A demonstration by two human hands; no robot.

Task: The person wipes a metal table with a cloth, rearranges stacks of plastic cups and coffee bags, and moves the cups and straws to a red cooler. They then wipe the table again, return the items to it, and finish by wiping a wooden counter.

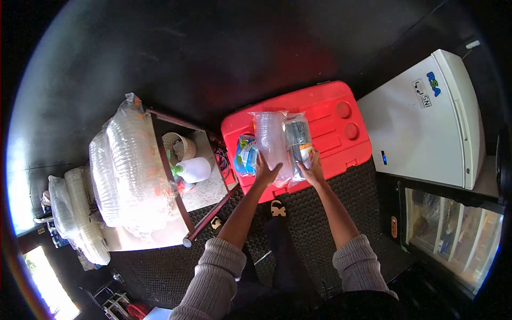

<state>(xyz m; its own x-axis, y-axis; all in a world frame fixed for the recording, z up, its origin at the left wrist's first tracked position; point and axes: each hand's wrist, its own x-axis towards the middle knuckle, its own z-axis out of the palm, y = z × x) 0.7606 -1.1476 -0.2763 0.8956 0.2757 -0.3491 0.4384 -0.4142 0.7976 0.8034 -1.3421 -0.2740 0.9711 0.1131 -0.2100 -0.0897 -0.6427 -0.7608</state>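
My left hand (266,171) grips the lower left side of a wrapped stack of clear plastic cups (271,140), its thumb lying across the wrap. On the other side, my right hand (313,168) holds the lower right edge of a clear-wrapped pack of dark stacked items (298,133) with an orange and white label. The two packs lie side by side over a red cooler box lid (325,151). A blue plastic packet (245,156) lies on the lid just left of the cups.
Left of the cooler stands a shelf unit (200,194) with a white spray bottle (194,169) and a woven basket (186,146). Large bagged cup stacks (133,170) lie on its top. To the right are a white freezer (421,122) and a glass-front cabinet (450,229).
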